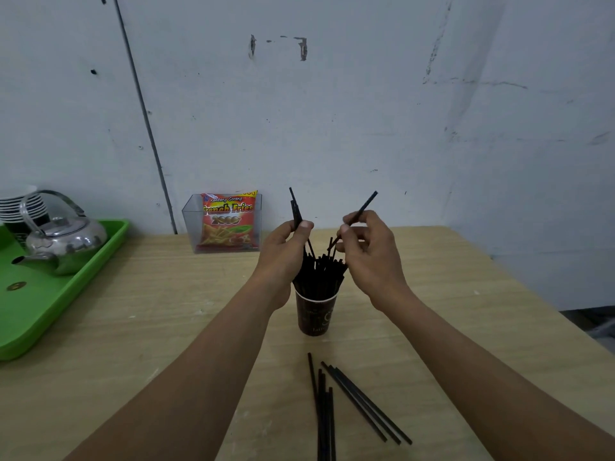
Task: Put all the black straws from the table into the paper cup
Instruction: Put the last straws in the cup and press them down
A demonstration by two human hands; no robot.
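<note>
Loose straws (336, 407) — cup (315, 316) behind

A pale grey-white wall (332, 111) fills the upper half of the view, scuffed and marked, with a thin dark cable (143, 114) running down it at a slant to the back edge of the light wood-grain desk (149, 311). On the desk's left side sits a green tray (50, 314) carrying a shiny metal kettle (63, 241) and a stack of cups (20, 204). Against the wall stands a clear plastic box (222, 224) holding a red French Fries snack packet (229, 221).
</note>
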